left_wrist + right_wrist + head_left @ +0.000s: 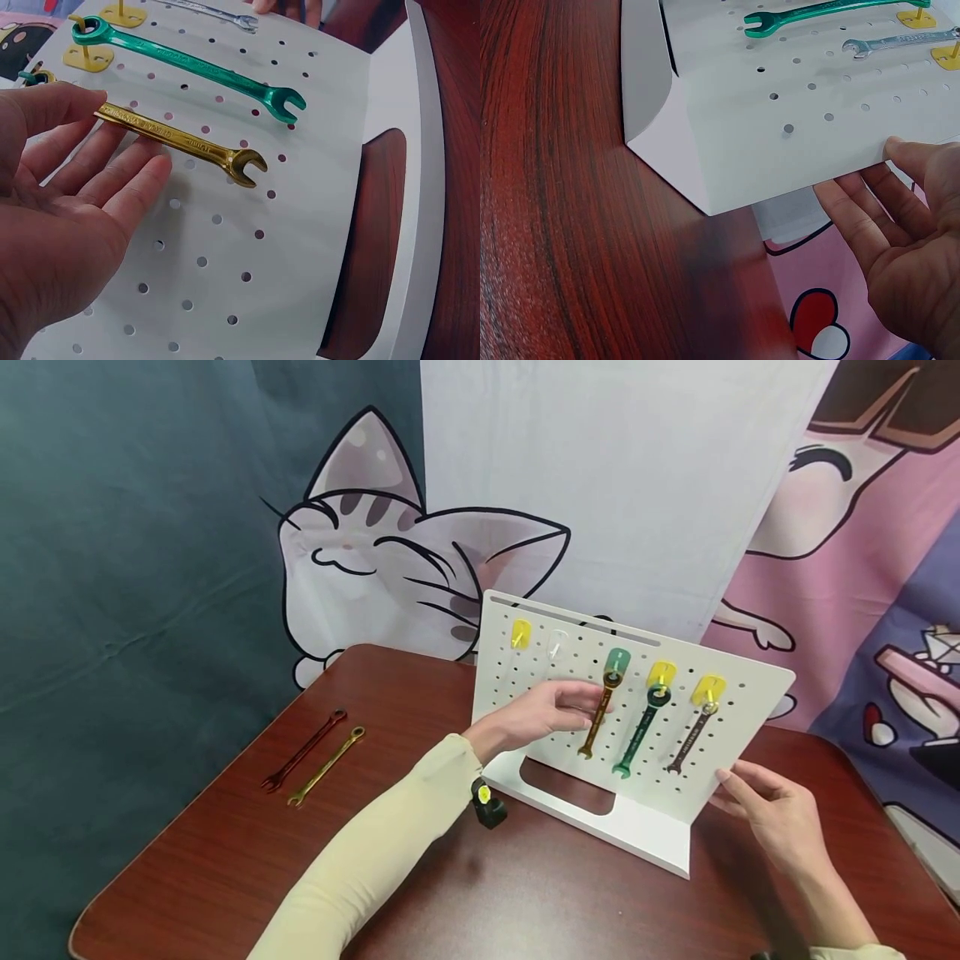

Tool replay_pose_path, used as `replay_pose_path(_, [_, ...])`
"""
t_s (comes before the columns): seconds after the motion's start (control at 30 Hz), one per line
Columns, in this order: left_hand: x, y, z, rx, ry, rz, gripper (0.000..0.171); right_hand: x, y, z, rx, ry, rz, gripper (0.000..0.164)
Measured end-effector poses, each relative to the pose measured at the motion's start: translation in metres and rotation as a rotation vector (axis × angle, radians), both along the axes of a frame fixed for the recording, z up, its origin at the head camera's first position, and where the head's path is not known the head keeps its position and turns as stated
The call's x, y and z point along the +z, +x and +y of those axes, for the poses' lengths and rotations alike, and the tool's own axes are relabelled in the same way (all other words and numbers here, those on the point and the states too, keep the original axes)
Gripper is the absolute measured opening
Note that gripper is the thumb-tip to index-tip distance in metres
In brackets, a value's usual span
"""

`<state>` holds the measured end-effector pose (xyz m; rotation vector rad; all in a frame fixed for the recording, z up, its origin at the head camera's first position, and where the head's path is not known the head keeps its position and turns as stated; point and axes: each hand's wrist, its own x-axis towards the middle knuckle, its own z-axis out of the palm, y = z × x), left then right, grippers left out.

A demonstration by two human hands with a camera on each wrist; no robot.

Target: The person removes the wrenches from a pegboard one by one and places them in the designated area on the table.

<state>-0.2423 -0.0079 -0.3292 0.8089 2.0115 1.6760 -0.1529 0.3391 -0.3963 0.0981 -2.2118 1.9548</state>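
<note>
My left hand (542,717) pinches a gold combination wrench (187,142) between thumb and fingers, partway along its shaft. The wrench's ring end is at the green hook (618,660) on a white pegboard stand (551,739), and its open jaw points down. Beside it a green wrench (639,735) hangs from a yellow hook (662,673). A silver wrench (900,43) hangs farther right on another yellow hook (709,688). My right hand (783,818) grips the board's right edge, thumb on the front and fingers behind.
A red wrench (305,750) and a yellow-gold wrench (327,766) lie on the left of the brown table (225,860). On the board's left, a yellow hook (521,634) and a clear hook (557,645) carry no wrench. A cartoon cloth (360,568) hangs behind.
</note>
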Motion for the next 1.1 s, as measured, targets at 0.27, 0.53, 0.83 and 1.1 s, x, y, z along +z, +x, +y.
replay_pose_path(0.27, [0.001, -0.002, 0.008, -0.046, 0.074, -0.055, 0.051, -0.002, -0.001, -0.001, 0.001, -0.024, 0.004, 0.021])
replay_pose_path(0.53, [0.001, -0.002, 0.013, -0.051, 0.105, -0.082, 0.046, -0.002, -0.002, -0.001, -0.008, -0.014, -0.005, 0.022])
replay_pose_path(0.83, [-0.003, 0.001, 0.01, -0.036, 0.109, -0.101, 0.042, -0.001, 0.0, -0.001, 0.016, -0.026, 0.009, 0.024])
replay_pose_path(1.1, [-0.004, 0.005, 0.008, -0.048, 0.136, -0.164, 0.039, -0.003, -0.001, -0.002, 0.01, -0.055, 0.028, 0.025])
